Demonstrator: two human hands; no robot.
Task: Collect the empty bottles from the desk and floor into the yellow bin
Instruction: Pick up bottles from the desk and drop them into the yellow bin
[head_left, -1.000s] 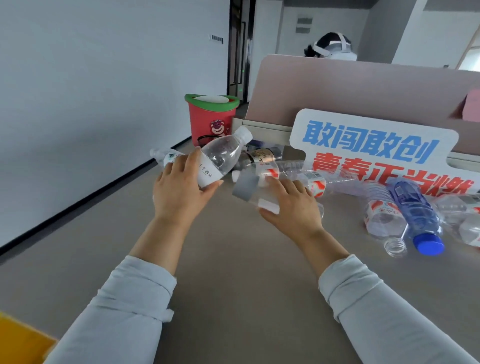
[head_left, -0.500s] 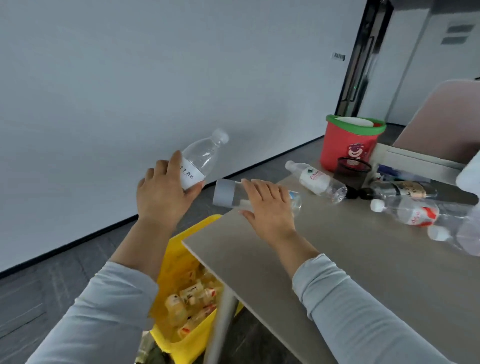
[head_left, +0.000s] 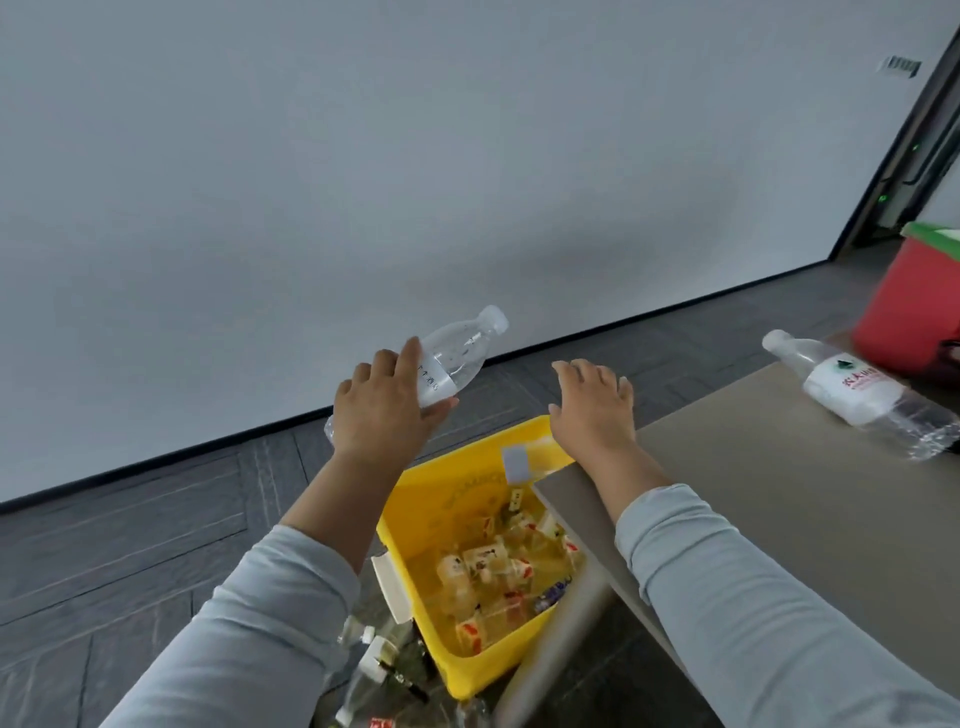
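The left hand (head_left: 384, 410) grips a clear bottle (head_left: 457, 358), cap toward 2 o'clock, at 11 o'clock of the yellow bin (head_left: 441, 493). The right hand (head_left: 592, 410) hovers with fingers relaxed above the bin's far rim. A labelled bottle (head_left: 852, 395) lies on the desk (head_left: 779, 493) at 3 o'clock.

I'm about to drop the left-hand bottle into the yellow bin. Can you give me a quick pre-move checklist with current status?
1. Left hand grips the clear white-capped plastic bottle: ok.
2. Bottle over the yellow plastic bin opening: not ok, it appears beyond the far rim.
3. Right hand empty, fingers straight: ok.
4. Room in bin: ok, collected bottles cover only its bottom.
5. Grey desk cleared: not ok, a clear white-labelled bottle lies there.
6. Floor cleared: not ok, loose bottles lie beside the bin.
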